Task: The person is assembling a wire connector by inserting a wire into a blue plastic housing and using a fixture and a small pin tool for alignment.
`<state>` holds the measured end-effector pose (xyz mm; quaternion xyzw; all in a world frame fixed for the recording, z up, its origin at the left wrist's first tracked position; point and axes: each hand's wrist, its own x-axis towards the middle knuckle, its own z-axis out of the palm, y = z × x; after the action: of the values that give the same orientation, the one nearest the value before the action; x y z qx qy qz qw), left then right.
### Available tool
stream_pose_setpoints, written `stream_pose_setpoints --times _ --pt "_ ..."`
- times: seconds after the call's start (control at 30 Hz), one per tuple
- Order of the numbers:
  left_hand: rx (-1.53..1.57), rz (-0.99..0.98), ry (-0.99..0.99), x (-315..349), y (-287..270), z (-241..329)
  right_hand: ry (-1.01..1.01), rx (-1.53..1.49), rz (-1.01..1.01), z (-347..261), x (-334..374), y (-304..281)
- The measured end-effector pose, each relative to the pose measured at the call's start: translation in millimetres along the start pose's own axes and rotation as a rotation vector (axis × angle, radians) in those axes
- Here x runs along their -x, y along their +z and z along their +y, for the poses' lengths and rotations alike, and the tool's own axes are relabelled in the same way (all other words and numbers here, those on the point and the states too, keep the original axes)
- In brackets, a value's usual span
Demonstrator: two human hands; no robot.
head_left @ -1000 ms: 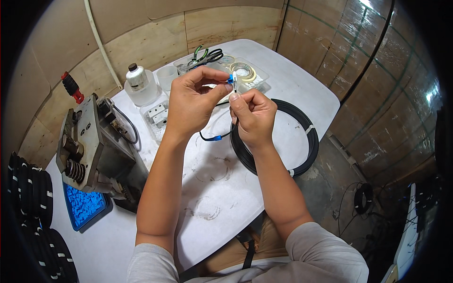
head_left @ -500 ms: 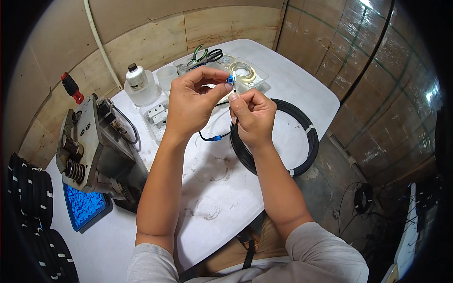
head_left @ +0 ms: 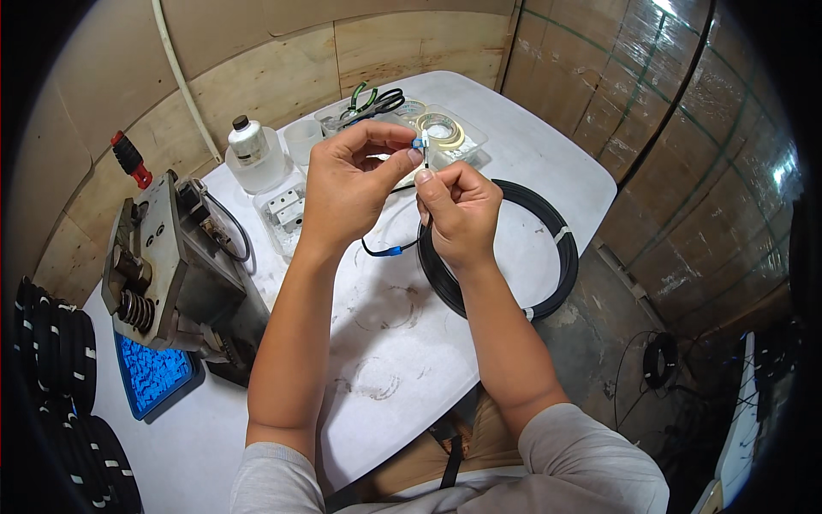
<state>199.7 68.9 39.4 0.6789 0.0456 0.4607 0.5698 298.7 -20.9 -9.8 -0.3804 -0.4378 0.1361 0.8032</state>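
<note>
My left hand (head_left: 353, 184) pinches a small blue piece (head_left: 418, 143) between thumb and forefinger. It is right beside the white connector tip (head_left: 425, 140) on a cable end; whether the two touch I cannot tell. Just below, my right hand (head_left: 462, 214) is closed around the black cable close to that tip. Under my hands, another cable end with a blue connector (head_left: 388, 251) hangs or lies over the table. The cable runs to a black coil (head_left: 567, 261), bound with white ties, on the table behind and right of my right forearm.
A metal press (head_left: 158, 248) stands at the left, with a tray of blue pieces (head_left: 154, 373) below. Behind my left hand are a white bottle (head_left: 247, 141), a box of metal blocks (head_left: 285, 208), scissors (head_left: 385, 103) and tape rolls (head_left: 441, 128). Black coils (head_left: 56, 343) stack far left.
The blue piece has shifted slightly between my left fingertips, and less of its blue shows. Both hands and arms stay nearly in place.
</note>
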Motion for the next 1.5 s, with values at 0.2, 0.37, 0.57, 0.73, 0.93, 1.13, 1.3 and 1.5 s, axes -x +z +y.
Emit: stream_pose_setpoints --times 0.2,0.37,0.57,0.73,0.93,1.13,1.3,1.5 --pt "0.002 -0.004 0.001 0.0 0.6 0.7 0.003 0.017 0.003 0.7 -0.4 -1.7" --pt "0.007 -0.002 -0.002 0.5 0.1 1.0 0.010 0.005 0.006 0.7 0.1 -0.6" --pt "0.007 0.001 -0.008 0.6 -0.1 0.9 0.010 -0.007 0.005 0.0 0.4 0.0" --pt "0.012 -0.004 0.001 0.3 0.3 -0.1 0.004 0.004 0.001 0.2 0.1 -1.2" --pt "0.007 -0.007 0.000 0.3 -0.8 -0.2 0.001 -0.003 -0.003 0.4 0.0 -0.5" --pt "0.063 0.019 -0.018 0.0 0.5 -0.3 0.004 -0.002 -0.002 0.3 0.3 -0.7" --pt "0.229 0.034 -0.177 -1.5 -5.3 3.8 0.003 0.001 -0.011 -1.3 0.7 1.1" --pt "0.561 0.065 -0.381 -5.6 -11.8 -0.1 -0.018 0.023 -0.067 0.6 1.2 0.6"
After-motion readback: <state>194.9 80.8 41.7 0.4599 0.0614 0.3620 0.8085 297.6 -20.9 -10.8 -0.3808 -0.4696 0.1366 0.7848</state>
